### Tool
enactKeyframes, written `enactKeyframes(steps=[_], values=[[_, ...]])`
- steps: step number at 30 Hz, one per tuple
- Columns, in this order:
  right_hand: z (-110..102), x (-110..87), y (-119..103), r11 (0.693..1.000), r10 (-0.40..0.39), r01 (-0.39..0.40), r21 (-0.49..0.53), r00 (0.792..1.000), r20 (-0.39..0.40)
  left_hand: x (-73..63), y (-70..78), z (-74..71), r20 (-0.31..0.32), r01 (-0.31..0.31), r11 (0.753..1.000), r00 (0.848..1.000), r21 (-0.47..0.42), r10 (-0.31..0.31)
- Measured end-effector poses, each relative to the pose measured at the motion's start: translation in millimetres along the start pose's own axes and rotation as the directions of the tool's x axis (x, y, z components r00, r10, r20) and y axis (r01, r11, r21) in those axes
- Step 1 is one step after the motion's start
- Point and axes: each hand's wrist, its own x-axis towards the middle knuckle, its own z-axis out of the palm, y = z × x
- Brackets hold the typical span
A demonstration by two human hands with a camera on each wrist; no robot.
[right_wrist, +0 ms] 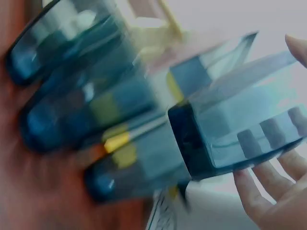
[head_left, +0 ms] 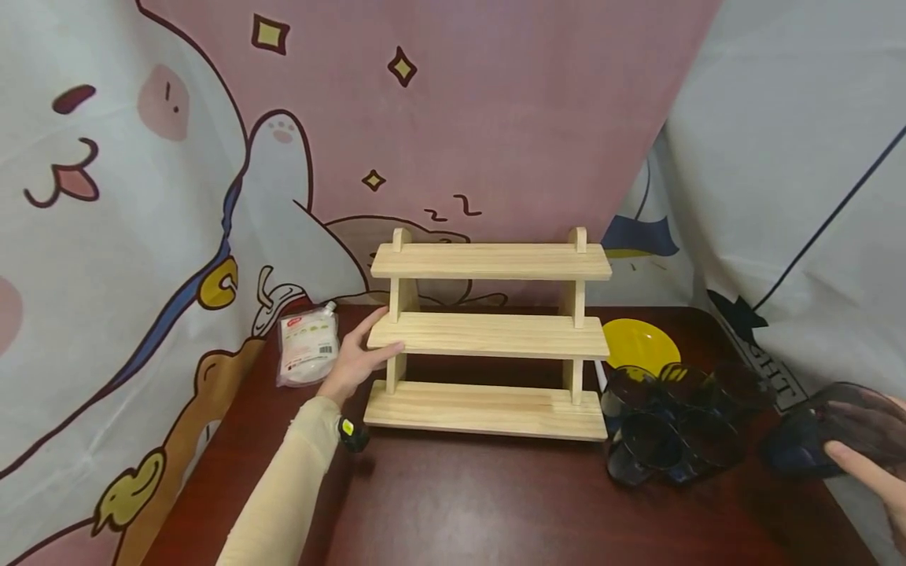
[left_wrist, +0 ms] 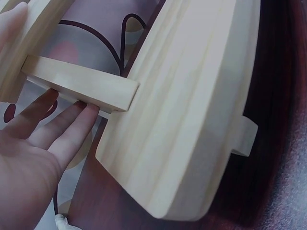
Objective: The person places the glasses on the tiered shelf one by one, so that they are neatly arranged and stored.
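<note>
A three-tier wooden display shelf (head_left: 488,334) stands on the dark red table. My left hand (head_left: 357,358) grips the left end of its middle board, thumb at the front edge. In the left wrist view, the fingertips (left_wrist: 88,112) touch the side of an upright. At the right edge of the head view, my right hand (head_left: 874,475) holds a dark blue see-through cup (right_wrist: 240,120), tilted, with fingers along one side and the thumb opposite. Several more such cups (head_left: 644,448) stand grouped beside the shelf's right end, blurred in the right wrist view.
A yellow plate (head_left: 640,346) lies behind the cups. A white plastic pouch (head_left: 308,346) with a spout lies left of the shelf. Printed cloth (head_left: 531,118) hangs behind and at both sides of the table (head_left: 453,503).
</note>
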Motion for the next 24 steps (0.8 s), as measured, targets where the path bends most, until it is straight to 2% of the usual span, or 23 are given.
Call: enactKeyframes(steps=[2, 5, 6, 9, 15, 16, 18, 21, 24], values=[[5.2, 7.3, -11.0, 0.989, -0.040, 0.040, 0.143, 0.999, -0.006, 0.2, -0.8, -0.3, 0.002, 0.002, 1.000, 1.000, -0.004, -0.002], [19.2, 16.8, -31.6, 0.963, -0.077, 0.084, 0.255, 0.996, -0.036, 0.5, -1.6, -0.6, 0.003, 0.003, 1.000, 1.000, -0.009, -0.002], [24.9, 20.0, -38.9, 0.960, -0.081, 0.088, 0.265, 0.996, -0.040, 0.3, -1.4, -0.6, 0.003, 0.001, 1.000, 1.000, -0.012, -0.001], [43.8, 29.4, -62.3, 0.981, -0.089, 0.091, 0.169, 0.996, -0.021, 0.4, -1.2, -1.0, -0.003, -0.005, 1.000, 1.000, -0.023, 0.005], [80.0, 47.5, -95.1, 0.978, -0.083, 0.057, 0.202, 0.989, 0.122, 1.8, -0.6, 0.2, 0.000, -0.003, 1.000, 1.000, -0.020, 0.003], [86.3, 50.8, -98.9, 0.963, -0.089, 0.049, 0.264, 0.986, 0.143, 1.8, -0.4, 0.4, 0.001, -0.002, 1.000, 1.000, -0.019, 0.002], [99.4, 57.2, -106.2, 0.954, -0.112, 0.057, 0.294, 0.978, 0.176, 1.6, -0.1, 0.5, 0.001, -0.001, 1.000, 1.000, -0.021, 0.001], [120.6, 65.8, -117.7, 0.959, -0.113, 0.051, 0.277, 0.970, 0.213, 0.6, -0.1, 0.1, -0.002, 0.001, 1.000, 1.000, -0.025, -0.001], [142.6, 73.3, -129.5, 0.981, -0.102, 0.056, 0.188, 0.964, 0.247, 0.1, -0.3, -0.4, 0.000, 0.003, 1.000, 1.000, -0.028, -0.003]])
